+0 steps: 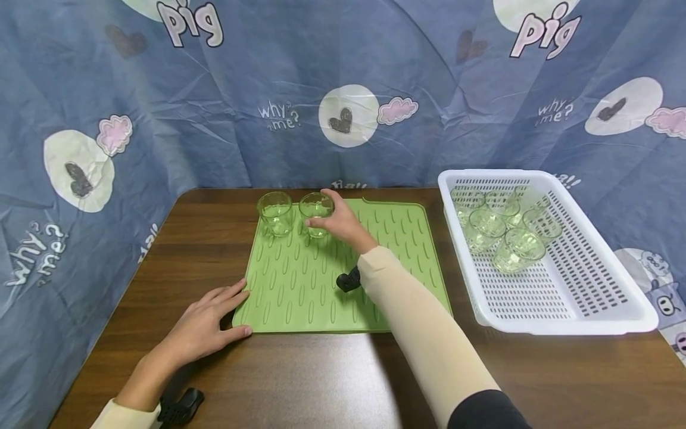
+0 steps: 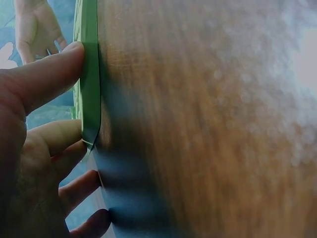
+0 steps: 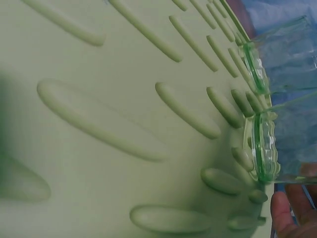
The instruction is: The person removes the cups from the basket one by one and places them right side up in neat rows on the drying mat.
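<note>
My right hand has its thumb and fingers around a clear green-tinted glass near the back of the green ridged mat. That glass stands upright on the mat in the right wrist view, with fingers beside its lower wall. A second, similar glass stands upright just to its left, at the mat's back left corner. My left hand rests at the mat's front left corner, fingers spread. In the left wrist view its thumb touches the mat's edge.
A white perforated plastic basket stands on the right of the brown wooden table. Several similar glasses stand in its back left part. A blue printed cloth hangs behind the table.
</note>
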### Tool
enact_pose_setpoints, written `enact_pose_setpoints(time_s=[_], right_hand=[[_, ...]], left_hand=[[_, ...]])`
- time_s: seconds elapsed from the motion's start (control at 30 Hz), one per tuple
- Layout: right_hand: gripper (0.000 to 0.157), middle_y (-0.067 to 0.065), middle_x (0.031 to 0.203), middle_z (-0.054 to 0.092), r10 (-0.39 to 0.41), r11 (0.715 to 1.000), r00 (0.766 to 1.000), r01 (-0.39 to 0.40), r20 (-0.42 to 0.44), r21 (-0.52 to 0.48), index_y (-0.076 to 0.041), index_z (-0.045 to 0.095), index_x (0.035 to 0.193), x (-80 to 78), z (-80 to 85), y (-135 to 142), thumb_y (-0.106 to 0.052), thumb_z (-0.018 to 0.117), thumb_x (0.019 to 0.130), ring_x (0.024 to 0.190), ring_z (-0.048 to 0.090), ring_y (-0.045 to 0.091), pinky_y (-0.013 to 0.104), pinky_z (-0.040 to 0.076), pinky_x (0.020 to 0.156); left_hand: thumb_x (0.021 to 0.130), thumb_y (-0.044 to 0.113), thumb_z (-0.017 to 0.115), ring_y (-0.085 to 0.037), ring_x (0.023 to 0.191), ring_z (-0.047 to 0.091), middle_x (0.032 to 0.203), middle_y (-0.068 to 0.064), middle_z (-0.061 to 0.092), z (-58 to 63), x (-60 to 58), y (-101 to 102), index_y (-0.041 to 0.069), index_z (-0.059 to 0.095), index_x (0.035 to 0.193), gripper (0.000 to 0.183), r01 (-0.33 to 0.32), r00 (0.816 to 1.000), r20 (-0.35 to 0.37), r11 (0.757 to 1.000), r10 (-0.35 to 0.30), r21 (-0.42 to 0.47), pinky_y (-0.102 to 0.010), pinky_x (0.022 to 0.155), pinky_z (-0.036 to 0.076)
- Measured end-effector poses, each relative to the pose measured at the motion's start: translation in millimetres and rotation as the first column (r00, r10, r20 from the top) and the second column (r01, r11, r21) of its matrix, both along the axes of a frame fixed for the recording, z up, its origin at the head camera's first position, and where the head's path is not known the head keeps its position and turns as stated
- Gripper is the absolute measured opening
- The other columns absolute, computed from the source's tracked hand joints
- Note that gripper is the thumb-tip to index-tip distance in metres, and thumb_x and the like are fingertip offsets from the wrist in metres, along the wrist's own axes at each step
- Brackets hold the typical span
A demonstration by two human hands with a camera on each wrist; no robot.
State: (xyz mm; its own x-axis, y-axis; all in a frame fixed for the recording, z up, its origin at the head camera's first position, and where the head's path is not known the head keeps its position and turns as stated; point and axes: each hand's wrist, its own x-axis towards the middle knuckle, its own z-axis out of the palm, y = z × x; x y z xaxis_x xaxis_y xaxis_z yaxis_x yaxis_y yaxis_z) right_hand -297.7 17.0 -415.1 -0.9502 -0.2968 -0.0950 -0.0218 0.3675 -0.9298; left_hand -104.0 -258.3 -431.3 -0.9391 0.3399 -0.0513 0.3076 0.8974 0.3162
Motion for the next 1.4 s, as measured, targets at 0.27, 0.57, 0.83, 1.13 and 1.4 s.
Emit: enact_pose_setpoints(time_s=[0.27,0.57,0.83,1.13,1.4], right_hand=[[0.092,0.006,0.165,0.026,0.011,0.999,0.999,-0.009,-0.038,0.037,-0.023,0.026,0.157,0.2,0.5,3,-0.022,0.081,0.084,0.147,0.036,0.033,0.051,0.032,0.119],[0.089,0.009,0.162,0.031,0.001,0.999,0.997,0.002,-0.078,0.032,-0.022,0.027,0.157,5.0,10.0,6,-0.033,0.078,0.085,0.148,0.034,0.033,0.052,0.031,0.119],[0.069,0.002,0.157,0.041,-0.084,0.993,0.962,0.104,-0.260,0.064,-0.022,0.037,0.152,18.2,22.6,10,-0.042,0.064,0.092,0.147,0.034,0.024,0.053,0.026,0.120],[0.052,0.008,0.146,0.051,-0.175,0.959,0.877,0.254,-0.448,0.122,-0.012,0.053,0.138,49.0,47.1,19,-0.029,0.064,0.090,0.139,0.041,0.033,0.054,0.033,0.114],[0.049,0.014,0.142,0.053,-0.036,0.962,0.830,0.179,-0.556,0.204,-0.006,0.057,0.131,94.4,66.7,44,-0.023,0.065,0.086,0.134,0.046,0.034,0.054,0.035,0.112]], left_hand=[[0.085,0.051,0.072,-0.041,0.137,0.043,0.158,-0.011,0.041,-2.9,-0.6,0,0.008,0.052,0.145,0.076,0.006,1.000,0.001,1.000,-0.006,0.002,-0.070,0.095,0.039],[0.085,0.052,0.072,-0.041,0.137,0.043,0.158,-0.010,0.041,-4.6,-3.3,1,0.009,0.053,0.145,0.076,0.007,1.000,-0.002,1.000,-0.007,-0.003,-0.069,0.097,0.039],[0.086,0.052,0.072,-0.043,0.138,0.041,0.159,-0.011,0.040,-5.9,-2.1,0,0.009,0.052,0.145,0.076,-0.004,1.000,0.018,1.000,0.004,-0.001,-0.071,0.096,0.038],[0.086,0.052,0.072,-0.044,0.137,0.041,0.159,-0.010,0.040,-6.4,-3.8,1,0.009,0.052,0.145,0.076,-0.012,1.000,0.005,1.000,0.012,0.003,-0.073,0.095,0.036],[0.086,0.053,0.071,-0.044,0.137,0.041,0.159,-0.010,0.040,-5.1,-3.5,1,0.009,0.051,0.146,0.077,-0.013,1.000,0.008,1.000,0.013,-0.005,-0.073,0.096,0.036]])
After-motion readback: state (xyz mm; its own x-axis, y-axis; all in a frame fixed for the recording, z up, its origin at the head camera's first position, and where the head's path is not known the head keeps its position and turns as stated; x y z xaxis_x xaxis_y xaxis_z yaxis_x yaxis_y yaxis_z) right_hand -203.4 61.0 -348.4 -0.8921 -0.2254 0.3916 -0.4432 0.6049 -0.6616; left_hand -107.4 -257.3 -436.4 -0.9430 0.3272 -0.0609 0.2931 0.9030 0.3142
